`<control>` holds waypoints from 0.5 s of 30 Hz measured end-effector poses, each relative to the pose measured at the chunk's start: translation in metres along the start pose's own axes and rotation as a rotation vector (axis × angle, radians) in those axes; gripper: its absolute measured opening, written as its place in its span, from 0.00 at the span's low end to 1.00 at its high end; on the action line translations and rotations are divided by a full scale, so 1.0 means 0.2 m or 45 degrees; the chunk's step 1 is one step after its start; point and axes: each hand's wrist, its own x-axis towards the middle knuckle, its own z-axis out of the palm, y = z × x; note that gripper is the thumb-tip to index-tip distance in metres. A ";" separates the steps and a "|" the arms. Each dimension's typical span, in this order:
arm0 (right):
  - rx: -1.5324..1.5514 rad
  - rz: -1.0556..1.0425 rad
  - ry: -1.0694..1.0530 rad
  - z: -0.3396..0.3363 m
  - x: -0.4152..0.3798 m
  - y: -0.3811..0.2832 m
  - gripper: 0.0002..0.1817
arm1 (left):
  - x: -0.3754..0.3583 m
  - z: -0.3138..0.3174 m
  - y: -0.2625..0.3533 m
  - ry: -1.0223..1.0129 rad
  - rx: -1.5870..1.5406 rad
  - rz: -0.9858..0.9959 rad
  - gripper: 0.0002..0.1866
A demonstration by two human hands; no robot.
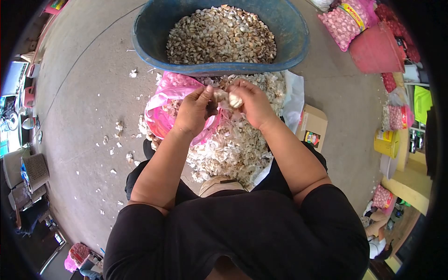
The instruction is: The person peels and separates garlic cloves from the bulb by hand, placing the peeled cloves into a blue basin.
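Note:
In front of me both hands are raised close together over a pile of garlic skins. My right hand is closed around a whitish garlic bulb. My left hand is closed, its thumb tip against a small pale piece of garlic between the two hands; whether it is clove or skin is blurred. Below and beside the left hand lies an open pink plastic bag with garlic in it. Just beyond the hands stands a large blue tub holding many loose garlic cloves.
A cardboard box sits right of the pile, by my knee. Scraps of skin dot the concrete floor on the left. Garlic sacks, a red tub and a yellow bucket line the right side. Another person is at lower right.

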 end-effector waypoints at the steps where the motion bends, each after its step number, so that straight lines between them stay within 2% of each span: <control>1: -0.201 -0.193 -0.016 0.00 0.01 0.00 0.10 | 0.00 0.00 0.00 -0.044 0.035 0.035 0.15; 3: -0.603 -0.578 -0.046 0.01 0.03 0.02 0.10 | -0.01 0.01 0.02 -0.036 0.022 0.026 0.13; 6: -0.735 -0.520 -0.172 0.00 0.01 -0.03 0.09 | -0.01 -0.01 0.03 -0.085 0.069 0.059 0.11; 9: -0.924 -0.502 -0.083 0.00 -0.01 -0.03 0.07 | -0.04 0.00 0.06 -0.179 0.174 0.059 0.11; 10: -0.948 -0.583 -0.063 0.01 -0.02 -0.03 0.07 | -0.04 0.01 0.07 -0.213 0.212 0.049 0.11; 12: -0.994 -0.743 -0.021 0.03 -0.04 -0.02 0.07 | -0.04 0.00 0.05 -0.108 0.163 0.059 0.12; 15: -0.856 -0.792 0.088 0.04 -0.04 0.02 0.07 | -0.02 -0.02 0.02 -0.002 -0.051 0.075 0.12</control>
